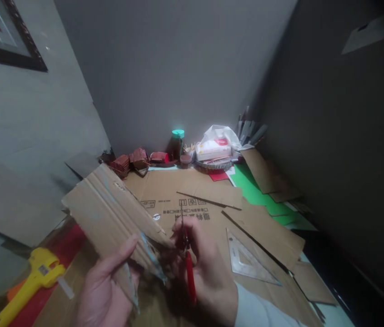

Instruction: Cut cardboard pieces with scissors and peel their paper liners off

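Note:
My left hand (108, 284) is closed on a torn piece of corrugated cardboard (113, 213), the thumb lying on its face. This piece is tilted up, with ragged edges and light blue streaks. Close to its right edge, my right hand (205, 268) grips red-handled scissors (189, 277), their thin blade pointing up and away from me. Some fingers of that hand are in shadow, and I cannot tell whether they touch the cardboard. Beneath both hands lies a large printed cardboard sheet (164, 181).
A clear set square (236, 263) and several cut cardboard pieces (266, 231) lie at right, near a green sheet (251, 184). The yellow glue gun (38, 277) is at left. Along the wall stand a tissue pack (214, 149), a teal-lidded jar (177, 143) and reddish-brown small models (139, 159).

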`<state>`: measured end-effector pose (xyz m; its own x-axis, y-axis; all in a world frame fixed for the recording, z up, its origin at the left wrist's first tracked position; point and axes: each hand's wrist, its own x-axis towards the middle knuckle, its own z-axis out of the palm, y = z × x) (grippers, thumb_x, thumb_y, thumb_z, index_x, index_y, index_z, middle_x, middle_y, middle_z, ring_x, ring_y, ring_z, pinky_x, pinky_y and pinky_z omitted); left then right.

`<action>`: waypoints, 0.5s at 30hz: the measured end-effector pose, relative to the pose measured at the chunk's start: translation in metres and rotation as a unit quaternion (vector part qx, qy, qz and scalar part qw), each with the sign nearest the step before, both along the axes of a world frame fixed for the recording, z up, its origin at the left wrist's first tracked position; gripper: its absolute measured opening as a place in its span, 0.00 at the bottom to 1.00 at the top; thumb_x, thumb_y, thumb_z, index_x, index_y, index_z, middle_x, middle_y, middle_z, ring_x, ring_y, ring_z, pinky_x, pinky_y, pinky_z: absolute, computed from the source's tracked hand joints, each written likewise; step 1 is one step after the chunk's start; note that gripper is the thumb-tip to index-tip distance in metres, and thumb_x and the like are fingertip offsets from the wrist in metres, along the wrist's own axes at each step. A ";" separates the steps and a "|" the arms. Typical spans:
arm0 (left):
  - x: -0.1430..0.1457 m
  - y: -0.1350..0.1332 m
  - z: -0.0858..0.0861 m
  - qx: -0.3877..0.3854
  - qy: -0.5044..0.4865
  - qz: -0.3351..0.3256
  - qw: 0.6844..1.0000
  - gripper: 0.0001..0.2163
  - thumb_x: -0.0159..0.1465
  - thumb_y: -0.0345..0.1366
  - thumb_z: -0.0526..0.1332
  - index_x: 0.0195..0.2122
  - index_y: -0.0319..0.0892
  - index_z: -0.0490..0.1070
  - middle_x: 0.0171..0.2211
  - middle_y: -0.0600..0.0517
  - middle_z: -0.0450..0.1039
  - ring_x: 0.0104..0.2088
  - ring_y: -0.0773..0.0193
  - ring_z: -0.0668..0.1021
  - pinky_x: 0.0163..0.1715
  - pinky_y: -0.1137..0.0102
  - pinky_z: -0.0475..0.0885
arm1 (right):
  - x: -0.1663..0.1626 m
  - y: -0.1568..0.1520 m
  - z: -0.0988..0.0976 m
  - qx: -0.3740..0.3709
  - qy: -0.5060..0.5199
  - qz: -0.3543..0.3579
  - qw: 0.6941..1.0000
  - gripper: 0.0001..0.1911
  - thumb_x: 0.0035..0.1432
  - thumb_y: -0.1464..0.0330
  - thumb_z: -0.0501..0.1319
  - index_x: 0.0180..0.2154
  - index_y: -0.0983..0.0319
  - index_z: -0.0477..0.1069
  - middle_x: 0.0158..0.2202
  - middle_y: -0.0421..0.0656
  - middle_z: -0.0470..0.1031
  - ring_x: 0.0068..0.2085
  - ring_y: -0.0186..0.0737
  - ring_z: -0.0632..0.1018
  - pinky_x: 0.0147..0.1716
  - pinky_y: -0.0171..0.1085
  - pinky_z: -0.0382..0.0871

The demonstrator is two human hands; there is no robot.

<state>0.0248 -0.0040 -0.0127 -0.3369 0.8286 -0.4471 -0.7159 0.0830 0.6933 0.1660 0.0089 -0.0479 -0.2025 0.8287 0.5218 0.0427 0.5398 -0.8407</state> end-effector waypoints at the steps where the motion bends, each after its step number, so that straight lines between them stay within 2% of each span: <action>1: 0.001 0.000 0.001 0.000 0.011 -0.003 1.000 0.17 0.57 0.15 0.57 0.45 0.31 0.76 0.31 0.41 0.84 0.29 0.53 0.85 0.29 0.64 0.83 | 0.001 -0.001 0.001 0.004 0.003 -0.003 1.000 0.15 0.52 0.76 0.55 0.41 0.57 0.61 0.32 0.36 0.66 0.29 0.33 0.69 0.28 0.33 0.64; 6: 0.005 -0.002 0.004 0.007 0.043 -0.014 0.999 0.17 0.56 0.16 0.58 0.44 0.34 0.77 0.31 0.43 0.84 0.28 0.53 0.85 0.27 0.63 0.83 | 0.006 -0.001 0.001 0.021 0.002 -0.007 1.000 0.16 0.52 0.77 0.55 0.43 0.57 0.61 0.32 0.36 0.66 0.30 0.34 0.68 0.28 0.34 0.63; 10: 0.002 -0.002 -0.001 0.014 0.053 -0.017 0.998 0.18 0.55 0.18 0.60 0.46 0.38 0.77 0.34 0.45 0.84 0.31 0.53 0.85 0.29 0.63 0.83 | 0.007 -0.001 0.002 0.019 0.004 0.001 1.000 0.15 0.50 0.77 0.56 0.40 0.57 0.62 0.31 0.35 0.65 0.29 0.33 0.67 0.28 0.33 0.62; 13: -0.014 -0.002 -0.002 0.010 0.037 -0.021 0.999 0.17 0.58 0.24 0.61 0.48 0.43 0.76 0.35 0.47 0.84 0.34 0.51 0.85 0.31 0.62 0.83 | 0.008 -0.004 0.000 -0.002 0.009 0.001 1.000 0.16 0.49 0.77 0.58 0.40 0.57 0.61 0.31 0.35 0.65 0.29 0.33 0.67 0.27 0.33 0.61; 15: -0.032 -0.003 0.004 0.006 0.028 -0.015 0.999 0.13 0.59 0.27 0.61 0.45 0.43 0.76 0.32 0.48 0.83 0.31 0.54 0.85 0.29 0.63 0.83 | 0.009 -0.005 -0.004 -0.023 0.004 -0.004 1.000 0.15 0.48 0.77 0.59 0.38 0.57 0.63 0.30 0.36 0.65 0.29 0.34 0.67 0.28 0.34 0.62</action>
